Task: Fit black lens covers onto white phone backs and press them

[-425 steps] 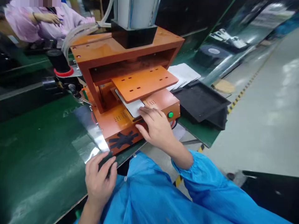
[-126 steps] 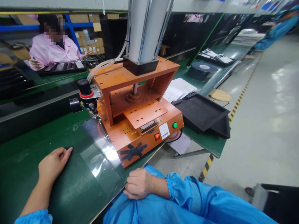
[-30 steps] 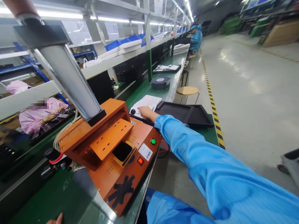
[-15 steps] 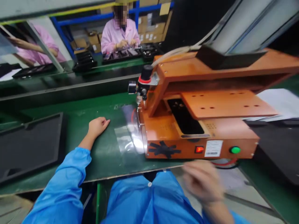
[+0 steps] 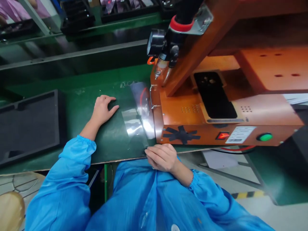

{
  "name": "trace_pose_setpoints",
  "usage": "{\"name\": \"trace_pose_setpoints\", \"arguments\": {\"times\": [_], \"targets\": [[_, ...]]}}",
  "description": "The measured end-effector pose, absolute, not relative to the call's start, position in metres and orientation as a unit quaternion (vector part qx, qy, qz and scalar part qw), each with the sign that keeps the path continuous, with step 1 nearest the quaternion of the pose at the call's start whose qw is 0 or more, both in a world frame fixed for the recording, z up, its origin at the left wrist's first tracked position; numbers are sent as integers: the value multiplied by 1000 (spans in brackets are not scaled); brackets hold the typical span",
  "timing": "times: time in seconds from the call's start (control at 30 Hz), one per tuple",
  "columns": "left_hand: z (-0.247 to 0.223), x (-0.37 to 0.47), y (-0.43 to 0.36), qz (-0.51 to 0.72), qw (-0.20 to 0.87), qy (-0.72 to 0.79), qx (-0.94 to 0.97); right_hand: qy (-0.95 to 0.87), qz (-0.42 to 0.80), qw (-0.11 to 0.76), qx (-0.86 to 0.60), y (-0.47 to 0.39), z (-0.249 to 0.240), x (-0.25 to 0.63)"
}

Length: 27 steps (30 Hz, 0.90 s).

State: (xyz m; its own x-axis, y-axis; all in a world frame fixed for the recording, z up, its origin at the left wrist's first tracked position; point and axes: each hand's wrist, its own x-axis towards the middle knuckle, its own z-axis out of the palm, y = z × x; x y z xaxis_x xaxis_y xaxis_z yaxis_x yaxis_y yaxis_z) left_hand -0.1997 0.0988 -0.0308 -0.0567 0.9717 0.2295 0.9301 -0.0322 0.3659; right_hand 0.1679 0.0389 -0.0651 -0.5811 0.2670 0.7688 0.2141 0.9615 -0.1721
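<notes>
My left hand [image 5: 102,109] rests on the green table mat, thumb and index finger apart, holding nothing. To its right lies a clear plastic film [image 5: 134,123], with a second clear sheet [image 5: 145,109] overlapping it against the side of an orange press machine [image 5: 175,112]. My right hand [image 5: 162,157] is at the table's front edge, below the machine's left corner. Its fingers are pressed together, their tips near the sheet's lower corner; whether they hold anything is hidden. A black phone-shaped piece [image 5: 214,96] with camera cutouts lies in the machine's fixture.
A black tray [image 5: 31,125] lies on the left. The machine carries a pressure gauge [image 5: 155,41], a lit red switch [image 5: 222,135] and a green button [image 5: 264,137]. Beyond a dark rail, black trays [image 5: 130,9] stand on another bench. A round stool [image 5: 12,210] is at lower left.
The view has tilted down and come closer to the machine. My right hand has moved left from below the switches to the table edge. The fingers of my left hand have spread.
</notes>
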Motion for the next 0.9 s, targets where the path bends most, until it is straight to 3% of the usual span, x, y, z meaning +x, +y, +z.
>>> {"name": "trace_pose_setpoints", "arguments": {"times": [0.17, 0.47, 0.67, 0.9], "targets": [[-40, -209, 102, 189, 51, 722, 663, -955, 24, 278, -97, 33, -61, 167], [-17, -204, 94, 234, 82, 753, 609, -917, 119, 373, -84, 28, -71, 170], [9, -185, 71, 206, 326, 791, 474, -864, 206, 420, -187, 29, -44, 126], [3, -182, 66, 343, 483, 705, 390, -901, 110, 418, -38, 57, -21, 68]]}}
